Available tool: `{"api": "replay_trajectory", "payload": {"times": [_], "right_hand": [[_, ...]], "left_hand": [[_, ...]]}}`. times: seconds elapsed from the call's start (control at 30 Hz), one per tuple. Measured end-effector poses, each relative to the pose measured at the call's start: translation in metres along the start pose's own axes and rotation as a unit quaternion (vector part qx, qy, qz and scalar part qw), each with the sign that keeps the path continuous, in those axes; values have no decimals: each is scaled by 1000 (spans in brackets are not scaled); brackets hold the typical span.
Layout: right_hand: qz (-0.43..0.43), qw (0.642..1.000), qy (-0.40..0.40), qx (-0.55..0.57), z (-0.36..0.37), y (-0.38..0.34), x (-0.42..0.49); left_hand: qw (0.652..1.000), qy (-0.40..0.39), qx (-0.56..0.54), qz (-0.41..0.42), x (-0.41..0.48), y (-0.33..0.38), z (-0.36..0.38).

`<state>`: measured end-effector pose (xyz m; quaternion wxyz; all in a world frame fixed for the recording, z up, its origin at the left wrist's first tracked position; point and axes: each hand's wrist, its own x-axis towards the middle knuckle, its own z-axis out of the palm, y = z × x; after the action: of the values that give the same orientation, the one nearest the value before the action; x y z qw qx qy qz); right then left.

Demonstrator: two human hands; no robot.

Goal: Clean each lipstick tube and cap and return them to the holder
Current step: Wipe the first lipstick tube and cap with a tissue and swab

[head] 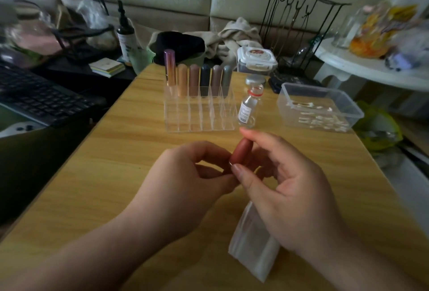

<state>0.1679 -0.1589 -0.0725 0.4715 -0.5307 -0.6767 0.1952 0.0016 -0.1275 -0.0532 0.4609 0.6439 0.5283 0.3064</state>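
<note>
The red-brown lipstick is over the middle of the table, in front of the holder, long axis tilting up toward it; the left hand pinches its lower end, the right hand its top

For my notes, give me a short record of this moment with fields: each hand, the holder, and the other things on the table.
left hand: grips the lower end of the reddish lipstick
right hand: pinches the same lipstick near its top
holder: clear, six lipsticks in back row, front rows bare
bottle: upright, just right of the holder
plastic box: lidless, holds cotton swabs, right of the bottle
plastic bag: flat on the table, under the right wrist
</note>
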Motion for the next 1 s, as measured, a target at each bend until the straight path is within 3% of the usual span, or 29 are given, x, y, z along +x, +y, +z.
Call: {"api": "replay_trajectory", "payload": {"times": [0.13,0.27,0.63,1.0], "right_hand": [[21,999,-27,-10,-1,2,18],[9,994,27,-107,3,13,61],[-26,970,70,-231,28,38,115],[20,957,34,-287,29,33,113]], "left_hand": [[995,-34,94,29,9,-7,-14],[975,43,214,48,18,-8,-27],[968,66,228,79,26,-15,-34],[968,68,219,98,28,-16,-29]]}}
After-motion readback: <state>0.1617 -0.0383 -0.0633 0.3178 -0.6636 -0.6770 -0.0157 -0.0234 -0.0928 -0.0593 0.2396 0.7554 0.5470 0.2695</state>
